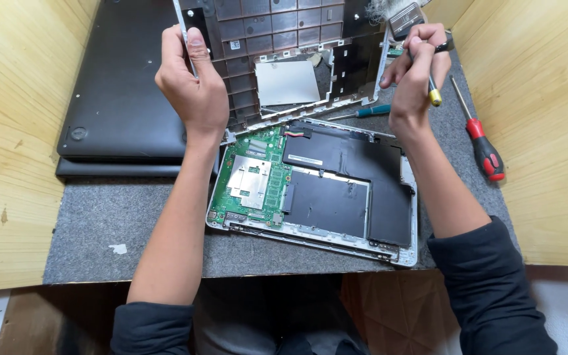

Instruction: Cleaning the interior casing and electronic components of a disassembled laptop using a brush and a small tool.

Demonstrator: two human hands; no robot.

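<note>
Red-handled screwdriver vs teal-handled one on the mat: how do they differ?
The red-handled screwdriver has a thick red and black handle; the teal-handled screwdriver is thin, more like a precision driver. The red one lies steeply angled to the right of the right hand, fully in view. The teal one lies almost level between the lifted laptop cover and the opened laptop base. Both rest on the grey mat, untouched.

Both forearms reach forward, bare below dark pushed-up sleeves. The left hand (pixel 192 82) is raised with fingers curled and thumb pointing up, pinching. The right hand (pixel 415 69) is bunched in a loose fist, wrist bent.
</note>
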